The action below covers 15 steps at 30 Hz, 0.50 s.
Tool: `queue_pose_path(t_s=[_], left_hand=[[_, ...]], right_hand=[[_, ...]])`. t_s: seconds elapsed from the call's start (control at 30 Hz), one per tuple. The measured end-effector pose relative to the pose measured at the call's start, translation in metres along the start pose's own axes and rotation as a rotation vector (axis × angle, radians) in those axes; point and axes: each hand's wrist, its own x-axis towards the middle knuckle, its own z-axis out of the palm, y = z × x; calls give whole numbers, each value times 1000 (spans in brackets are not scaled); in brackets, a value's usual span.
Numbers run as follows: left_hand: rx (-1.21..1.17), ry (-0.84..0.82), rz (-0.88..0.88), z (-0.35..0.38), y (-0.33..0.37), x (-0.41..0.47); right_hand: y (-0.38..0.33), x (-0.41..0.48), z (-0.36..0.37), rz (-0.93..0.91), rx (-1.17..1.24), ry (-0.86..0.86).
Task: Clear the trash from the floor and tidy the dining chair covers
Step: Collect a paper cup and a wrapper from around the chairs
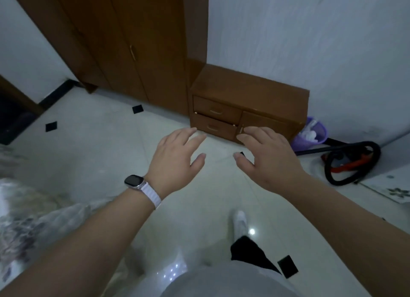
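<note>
My left hand (177, 154), with a white-strapped watch on its wrist, is stretched out over the pale tiled floor, fingers apart and empty. Beside it my right hand (268, 157) is held out the same way, palm down, holding nothing. A purple trash basket (310, 137) with white rubbish in it stands by the wall, to the right of my right hand. At the left edge lies a clear plastic-covered patterned surface (28, 219); what it belongs to is unclear.
A low brown drawer cabinet (244, 106) stands against the wall ahead, next to a tall brown wardrobe (137, 48). A red and black vacuum cleaner with a hose (352, 163) lies at the right. My white shoe (239, 221) is on the floor below.
</note>
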Motion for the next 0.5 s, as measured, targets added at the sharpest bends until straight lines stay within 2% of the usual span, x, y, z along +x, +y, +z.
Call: queue_pose_path(t_s=[0.1,0.3,0.5], left_hand=[[52,20,-64,10,-16,30],[174,-59,-187,25,-29,108],[242,-19,-351,9,-48,159]], right_hand=[[20,51,14,-66,30,-5],[67,156,21,-231,107,-78],[88,258,25,-388,162,-130]])
